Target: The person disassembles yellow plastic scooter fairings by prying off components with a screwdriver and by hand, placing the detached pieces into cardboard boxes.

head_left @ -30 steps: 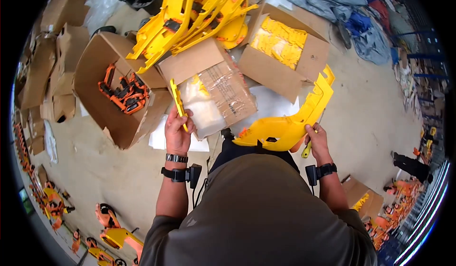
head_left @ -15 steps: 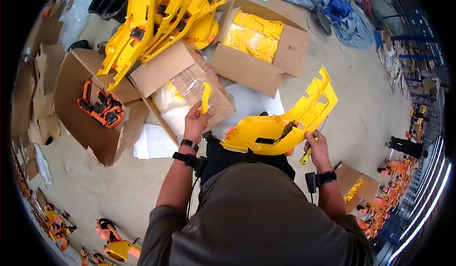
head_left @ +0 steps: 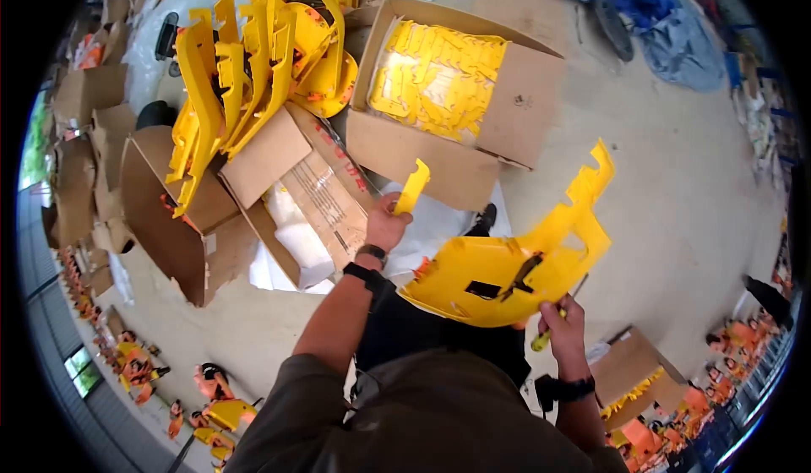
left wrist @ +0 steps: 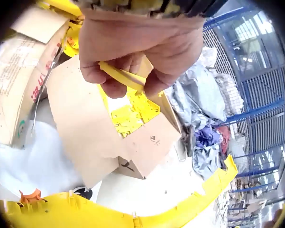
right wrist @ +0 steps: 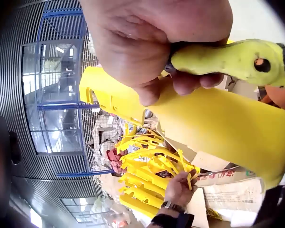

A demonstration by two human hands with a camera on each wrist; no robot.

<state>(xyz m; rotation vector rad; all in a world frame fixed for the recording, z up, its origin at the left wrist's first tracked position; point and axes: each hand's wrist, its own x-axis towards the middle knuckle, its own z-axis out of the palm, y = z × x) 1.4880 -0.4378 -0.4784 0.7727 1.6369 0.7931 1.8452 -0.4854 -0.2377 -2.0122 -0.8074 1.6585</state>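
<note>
My left hand [head_left: 387,222] pinches a short, flat yellow plastic strip [head_left: 412,187] between thumb and fingers, held up left of the large panel. The left wrist view shows the strip [left wrist: 123,77] edge-on. My right hand [head_left: 564,329] holds the lower right edge of a large curved yellow plastic panel [head_left: 460,266] over the lap. In the same hand is a screwdriver [right wrist: 213,57] with a yellow-green handle; its thin shaft points up past the panel's edge in the head view. Black fittings [head_left: 522,274] show on the panel's inner side, and an orange piece [head_left: 421,266] at its left end.
An open carton [head_left: 524,110] of small yellow parts stands ahead. Left of it are a carton with white wrapping [head_left: 325,198], a stack of yellow panels [head_left: 253,67] and a deep carton [head_left: 160,228]. Another carton [head_left: 646,363] with yellow parts is at lower right.
My left hand has carried the yellow strip rightward, from over the carton with white wrapping to nearer the panel. The right hand keeps the panel and screwdriver; the panel's inner side now faces up more.
</note>
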